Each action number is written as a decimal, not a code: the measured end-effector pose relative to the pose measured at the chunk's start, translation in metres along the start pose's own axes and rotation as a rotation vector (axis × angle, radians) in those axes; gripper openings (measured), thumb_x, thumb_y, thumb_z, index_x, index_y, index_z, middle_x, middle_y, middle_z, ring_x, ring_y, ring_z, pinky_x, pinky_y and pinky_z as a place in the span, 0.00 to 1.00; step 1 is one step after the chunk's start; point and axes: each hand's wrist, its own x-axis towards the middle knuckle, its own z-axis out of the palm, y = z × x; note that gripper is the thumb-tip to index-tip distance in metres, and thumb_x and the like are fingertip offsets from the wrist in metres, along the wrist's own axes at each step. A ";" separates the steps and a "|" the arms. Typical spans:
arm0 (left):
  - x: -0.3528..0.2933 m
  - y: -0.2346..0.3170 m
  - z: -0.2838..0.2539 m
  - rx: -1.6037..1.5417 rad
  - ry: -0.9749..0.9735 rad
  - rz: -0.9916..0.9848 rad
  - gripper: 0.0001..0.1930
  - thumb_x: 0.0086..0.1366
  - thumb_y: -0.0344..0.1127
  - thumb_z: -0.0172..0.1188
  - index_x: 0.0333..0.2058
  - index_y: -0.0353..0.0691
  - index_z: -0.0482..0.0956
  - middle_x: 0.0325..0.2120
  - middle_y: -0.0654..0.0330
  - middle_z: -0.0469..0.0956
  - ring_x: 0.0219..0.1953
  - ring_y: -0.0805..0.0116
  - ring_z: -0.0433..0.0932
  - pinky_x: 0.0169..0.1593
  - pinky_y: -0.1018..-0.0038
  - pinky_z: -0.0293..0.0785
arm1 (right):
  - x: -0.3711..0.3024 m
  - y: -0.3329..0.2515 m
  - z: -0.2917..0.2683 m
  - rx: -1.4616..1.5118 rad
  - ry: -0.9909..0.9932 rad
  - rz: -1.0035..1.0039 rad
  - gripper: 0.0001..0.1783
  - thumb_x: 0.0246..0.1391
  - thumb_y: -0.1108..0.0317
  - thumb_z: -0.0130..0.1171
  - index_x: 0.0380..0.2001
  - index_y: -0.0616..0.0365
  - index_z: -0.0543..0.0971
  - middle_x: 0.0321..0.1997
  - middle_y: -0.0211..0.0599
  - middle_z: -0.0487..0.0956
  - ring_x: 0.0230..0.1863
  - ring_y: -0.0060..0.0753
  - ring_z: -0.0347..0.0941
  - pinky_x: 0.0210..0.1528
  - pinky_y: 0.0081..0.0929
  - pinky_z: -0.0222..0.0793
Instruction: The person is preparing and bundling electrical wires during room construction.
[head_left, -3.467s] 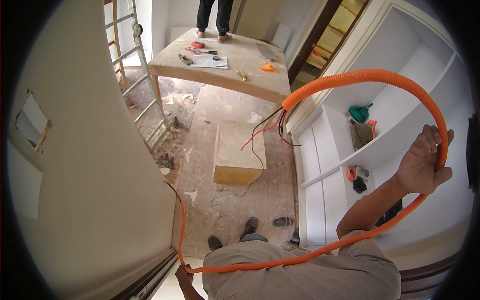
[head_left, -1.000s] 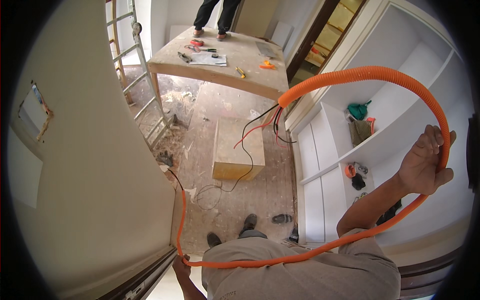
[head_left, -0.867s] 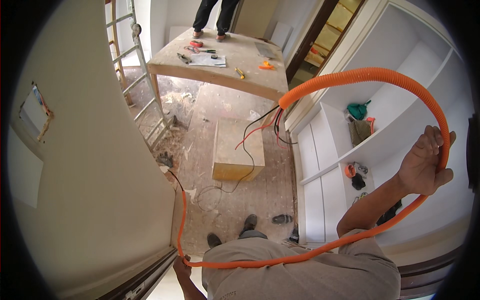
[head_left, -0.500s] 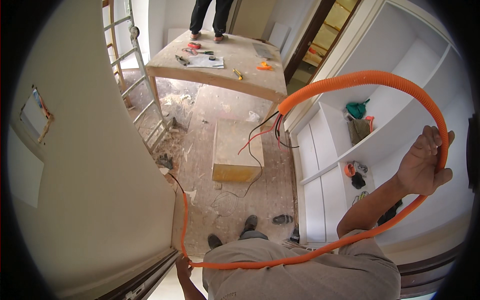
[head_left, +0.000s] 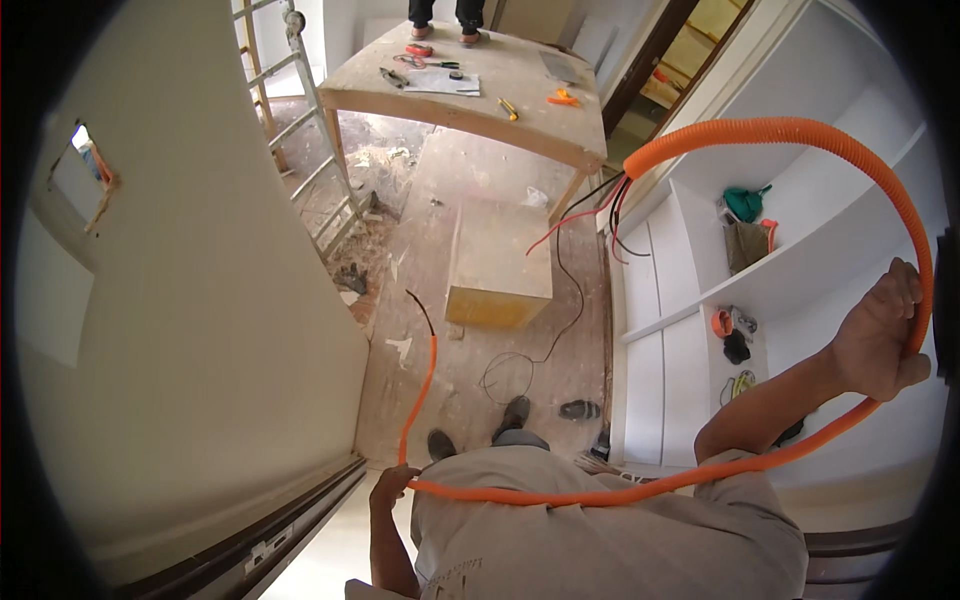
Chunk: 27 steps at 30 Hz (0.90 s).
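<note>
Long bright-orange corrugated plastic conduit (head_left: 805, 130) runs across the front of the grey shirt (head_left: 600, 550), held off the floor in both hands. Right hand (head_left: 885, 335) closed round the outer bend; from there it arches forward before the white shelving unit (head_left: 685, 335). Left hand (head_left: 393, 485) looks closed on it at a sharp bend; fingertips hidden. Loose red and black wires (head_left: 619, 195) hang from the far end; one short dark wire (head_left: 421, 308) sticks out past the left end. Conduit likely light, bendy but springy, ribs giving grip, may kink if bent tight. Best hold: full wrap on the curve, second grip behind an end. Wires probably limp, easily snagged; hold the sleeve instead.
</note>
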 end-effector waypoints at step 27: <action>0.030 0.043 -0.120 -1.706 0.022 0.393 0.21 0.74 0.51 0.42 0.31 0.39 0.70 0.12 0.70 0.60 0.12 0.81 0.58 0.14 0.82 0.57 | -0.140 0.143 -0.307 -0.780 0.664 0.650 0.25 0.64 0.43 0.46 0.46 0.53 0.75 0.40 0.32 0.77 0.39 0.24 0.73 0.40 0.25 0.70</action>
